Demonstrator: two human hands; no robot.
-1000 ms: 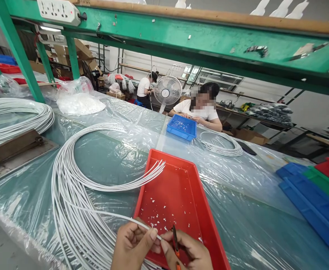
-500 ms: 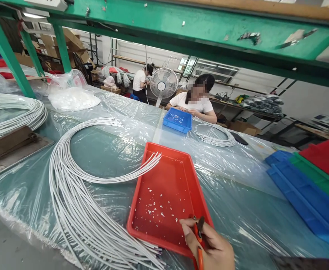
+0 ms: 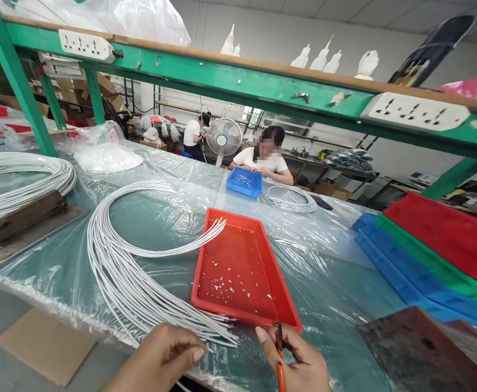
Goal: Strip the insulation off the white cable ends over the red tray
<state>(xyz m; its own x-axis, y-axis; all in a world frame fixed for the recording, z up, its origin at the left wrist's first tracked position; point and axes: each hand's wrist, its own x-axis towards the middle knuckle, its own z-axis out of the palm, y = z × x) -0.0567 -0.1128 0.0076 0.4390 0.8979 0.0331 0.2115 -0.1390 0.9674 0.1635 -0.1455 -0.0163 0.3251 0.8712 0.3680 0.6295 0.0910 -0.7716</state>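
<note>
left hand (image 3: 162, 359) hovering, fingers loosely curled, grasping nothing | white cable bundle (image 3: 140, 288) ends lying just right of its fingertips, cables curving away up-left across tabletop (image 3: 344, 305) | right hand (image 3: 299, 365) gripping orange-handled cutter (image 3: 279, 359), sitting farther right by red tray (image 3: 242, 272)

A long counter (image 3: 168, 218) draped in clear plastic sheeting runs through a workshop under a green steel frame (image 3: 230, 81) — its top shelf edged in wood and fitted with two white power strips, one at the left (image 3: 85, 45) and one at the right (image 3: 415, 111). White nozzle-topped bottles (image 3: 323, 56) stand along that shelf. Across the counter a person in a white shirt (image 3: 262, 160) sits working; a white desk fan (image 3: 223, 137) stands just behind, and another person (image 3: 192, 132) works farther back. Cardboard boxes (image 3: 107, 90) pile at the left. The rear wall (image 3: 295, 38) is pale grey, the floor (image 3: 1, 326) grey concrete with a cardboard sheet (image 3: 44, 345) on it.
</note>
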